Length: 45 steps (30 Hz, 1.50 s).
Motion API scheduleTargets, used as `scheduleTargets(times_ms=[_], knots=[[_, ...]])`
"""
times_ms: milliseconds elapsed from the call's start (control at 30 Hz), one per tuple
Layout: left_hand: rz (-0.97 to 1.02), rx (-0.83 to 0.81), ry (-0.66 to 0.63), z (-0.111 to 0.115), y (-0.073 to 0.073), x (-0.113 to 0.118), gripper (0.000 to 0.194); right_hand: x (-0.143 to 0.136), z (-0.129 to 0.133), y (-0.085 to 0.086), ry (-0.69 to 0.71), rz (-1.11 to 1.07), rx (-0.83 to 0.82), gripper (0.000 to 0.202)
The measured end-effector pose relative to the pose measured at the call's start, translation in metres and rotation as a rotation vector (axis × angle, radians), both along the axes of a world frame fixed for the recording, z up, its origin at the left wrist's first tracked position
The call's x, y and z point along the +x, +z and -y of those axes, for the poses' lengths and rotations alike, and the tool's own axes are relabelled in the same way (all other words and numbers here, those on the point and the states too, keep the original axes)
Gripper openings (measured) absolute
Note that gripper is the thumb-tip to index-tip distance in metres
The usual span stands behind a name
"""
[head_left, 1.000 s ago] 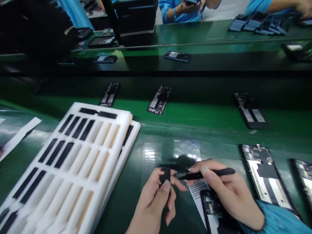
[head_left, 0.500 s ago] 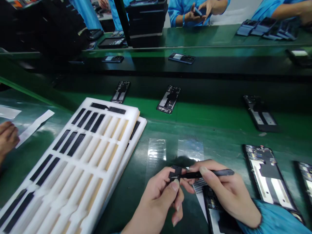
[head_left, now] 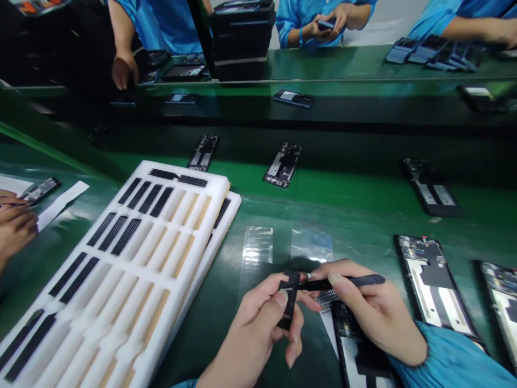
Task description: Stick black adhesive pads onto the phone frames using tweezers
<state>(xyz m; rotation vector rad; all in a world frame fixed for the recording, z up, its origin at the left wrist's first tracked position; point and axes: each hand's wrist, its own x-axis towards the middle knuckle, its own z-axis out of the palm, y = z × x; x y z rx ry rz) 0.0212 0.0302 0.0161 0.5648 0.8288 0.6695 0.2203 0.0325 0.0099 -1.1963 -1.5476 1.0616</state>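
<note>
Between thumb and fingers, my left hand (head_left: pixel 258 315) pinches a small flat black strip-like part (head_left: pixel 288 311), held upright. My right hand (head_left: pixel 374 310) grips black tweezers (head_left: pixel 357 281), whose tip touches or lies very close to the part's upper end. Below the right hand lies an opened phone (head_left: pixel 355 350), partly hidden by the hand and sleeve. A white sheet with a dotted pattern (head_left: pixel 328 304) shows beside that phone. To the left of my hands is a white foam tray (head_left: pixel 218 202) with black strips in some slots, on top of a second tray (head_left: pixel 233 207).
Two more opened phones (head_left: pixel 436 280) stand at the right. Clear film sheets (head_left: pixel 258 242) lie ahead of my hands. Several phones, one a phone on the green strip (head_left: pixel 283 164), lie farther back. A co-worker's hand (head_left: pixel 16 229) is at far left; people in blue work across the bench.
The black part has turned in my left hand, so more of its length shows below the thumb. Across the bench, a co-worker's arm has reached down at the left.
</note>
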Motion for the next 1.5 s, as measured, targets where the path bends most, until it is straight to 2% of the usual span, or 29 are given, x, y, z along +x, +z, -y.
scheduleTargets(times_ms=[200, 433, 500, 633, 700, 800, 900, 967, 1067, 1133, 1200, 1267, 1367, 1500], knots=[[0.051, 0.006, -0.005, 0.001, 0.0, 0.001, 0.025, 0.0, 0.0, 0.005, -0.029, 0.003, 0.02, 0.019], [0.079, -0.069, 0.058, 0.002, 0.001, 0.003, 0.019, -0.001, 0.007, 0.01, -0.028, 0.056, -0.008, 0.019], [0.06, -0.073, 0.044, 0.001, 0.001, 0.003, 0.018, 0.008, 0.005, 0.016, -0.101, 0.062, -0.03, 0.023], [-0.134, -0.006, 0.012, -0.001, 0.001, 0.004, 0.027, 0.048, -0.007, 0.022, -0.405, -0.048, -0.046, 0.029], [-0.296, 0.112, -0.03, 0.0, 0.0, 0.004, 0.031, 0.067, -0.01, 0.017, -0.438, -0.049, -0.071, 0.027], [-0.563, 0.338, -0.087, 0.004, -0.004, 0.004, 0.034, 0.077, -0.006, 0.002, -0.301, 0.072, -0.151, 0.034], [-0.743, 0.641, -0.168, 0.007, -0.01, 0.003, 0.029, 0.073, 0.007, -0.01, -0.166, 0.122, -0.191, 0.039], [-0.8, 0.94, -0.279, 0.008, -0.015, 0.001, 0.035, 0.07, 0.016, -0.014, -0.111, 0.131, -0.201, 0.037], [-0.933, 1.395, -0.504, 0.009, -0.02, 0.0, 0.058, 0.071, 0.026, -0.016, -0.079, 0.156, -0.208, 0.033], [-1.046, 1.582, -0.683, 0.01, -0.022, 0.0, 0.069, 0.074, 0.032, -0.018, -0.073, 0.18, -0.174, 0.029], [-1.124, 1.67, -0.822, 0.012, -0.023, 0.003, 0.072, 0.075, 0.036, -0.021, -0.044, 0.212, -0.14, 0.024], [-1.188, 1.715, -0.886, 0.013, -0.024, 0.005, 0.069, 0.075, 0.038, -0.023, -0.018, 0.239, -0.13, 0.023], [-1.259, 1.755, -0.899, 0.015, -0.026, 0.008, 0.062, 0.074, 0.04, -0.025, -0.028, 0.185, -0.198, 0.026], [-1.272, 1.776, -0.843, 0.017, -0.027, 0.009, 0.058, 0.076, 0.044, -0.023, -0.061, -0.045, -0.389, 0.037]])
